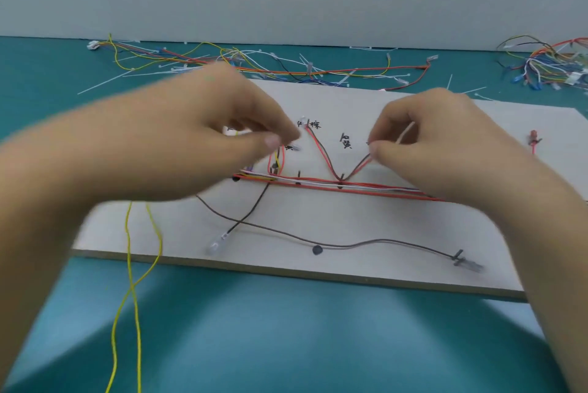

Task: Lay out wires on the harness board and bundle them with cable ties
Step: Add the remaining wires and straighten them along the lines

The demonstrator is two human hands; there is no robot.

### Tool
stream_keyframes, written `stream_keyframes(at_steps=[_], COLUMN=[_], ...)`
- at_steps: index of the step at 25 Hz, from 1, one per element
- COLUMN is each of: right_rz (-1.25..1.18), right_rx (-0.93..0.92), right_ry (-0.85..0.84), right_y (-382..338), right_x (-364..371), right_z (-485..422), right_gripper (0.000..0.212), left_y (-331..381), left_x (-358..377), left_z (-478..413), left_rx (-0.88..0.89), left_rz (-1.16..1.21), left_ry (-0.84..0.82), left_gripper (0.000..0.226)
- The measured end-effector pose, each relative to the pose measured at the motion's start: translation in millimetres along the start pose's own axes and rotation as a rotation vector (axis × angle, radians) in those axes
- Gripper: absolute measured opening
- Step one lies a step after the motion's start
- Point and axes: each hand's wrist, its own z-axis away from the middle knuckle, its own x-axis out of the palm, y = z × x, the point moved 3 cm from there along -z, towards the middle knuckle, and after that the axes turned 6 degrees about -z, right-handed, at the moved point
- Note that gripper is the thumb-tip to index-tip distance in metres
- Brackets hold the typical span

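Observation:
A pale harness board [350, 224] lies on the teal table, with black marks and handwritten labels. A bundle of red and white wires [366, 186] runs across its middle, and a red and brown pair [321, 151] branches up in a V. My left hand [197, 138] hovers blurred over the board's left part, thumb and fingers pinching wire ends near a small clear connector. My right hand [439, 144] pinches the right branch of red and brown wires, and a white cable tie [405, 132] sticks up inside its curled fingers. A brown wire [318, 241] lies loose on the board's near part.
Yellow wires [130, 265] hang off the board's left front edge over the table. Loose coloured wires and white cable ties [254, 65] are scattered behind the board. Another wire tangle [550, 65] sits at the far right. A red terminal [534, 138] stands at the board's right.

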Motion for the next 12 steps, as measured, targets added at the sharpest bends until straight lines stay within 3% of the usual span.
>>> stream_keyframes(at_steps=[5,8,12], right_rz=[-0.067,-0.091,-0.117], right_rx=[-0.211,-0.214,-0.237], right_ry=[-0.071,-0.043,-0.067], right_y=[-24,-20,-23], right_x=[23,20,24], right_z=[13,11,13], right_gripper=[0.011,0.012,0.014], left_y=[-92,-133,-121], left_x=[-38,-27,0], left_z=[49,91,104], left_rx=[-0.156,-0.229,-0.23], left_rz=[-0.324,-0.314,-0.22], left_ry=[-0.276,-0.246,-0.167], left_gripper=[0.048,0.042,0.034])
